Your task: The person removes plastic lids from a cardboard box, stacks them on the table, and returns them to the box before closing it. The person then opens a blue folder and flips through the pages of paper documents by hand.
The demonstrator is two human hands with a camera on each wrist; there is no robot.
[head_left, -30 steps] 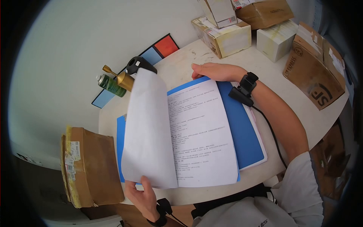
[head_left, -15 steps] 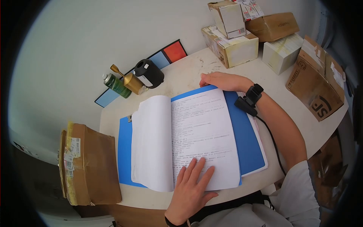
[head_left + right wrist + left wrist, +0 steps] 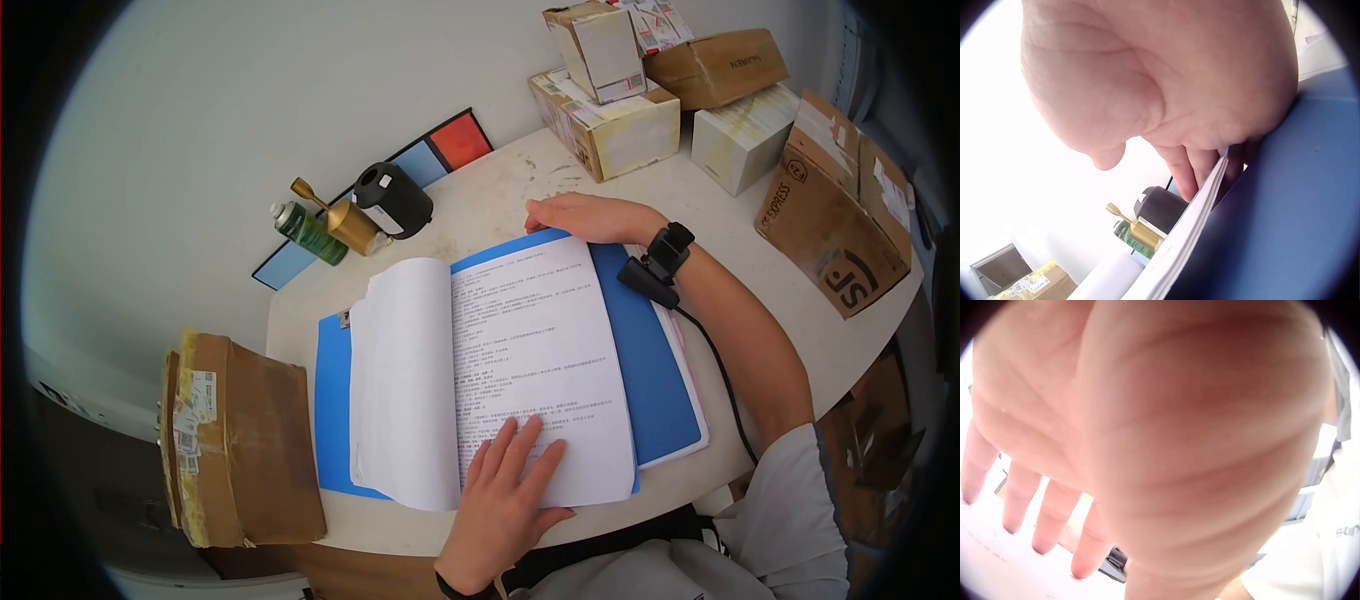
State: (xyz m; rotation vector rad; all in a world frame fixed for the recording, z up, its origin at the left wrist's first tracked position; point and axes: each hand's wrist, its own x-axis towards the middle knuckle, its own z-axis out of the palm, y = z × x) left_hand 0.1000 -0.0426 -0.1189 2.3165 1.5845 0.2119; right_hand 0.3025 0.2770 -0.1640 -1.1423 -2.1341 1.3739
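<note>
A stack of printed pages point(image 3: 540, 340) lies on a blue folder point(image 3: 655, 385), with turned sheets point(image 3: 403, 380) curving over to the left. My left hand point(image 3: 498, 510) rests on the lower part of the printed page, fingers spread; the left wrist view shows its palm point(image 3: 1166, 437) and fingertips touching the paper. At the folder's top edge lies my right hand point(image 3: 600, 216), fingers loosely bent. In the right wrist view, this hand point(image 3: 1166, 75) is beside the page edges point(image 3: 1191, 231) and blue cover point(image 3: 1279, 200); some fingers are partly hidden behind them.
Behind the folder stand a black cylinder point(image 3: 398, 203), a gold object point(image 3: 350, 228) and a green can point(image 3: 312, 235). A cardboard box point(image 3: 265, 440) is at the left; several boxes, including a white one point(image 3: 740, 140), stand at the back right. A cable runs beside my right forearm.
My left hand has let go of the lifted sheet and moved right onto the printed page. That sheet now lies folded over to the left. My right hand stays at the folder's top edge.
</note>
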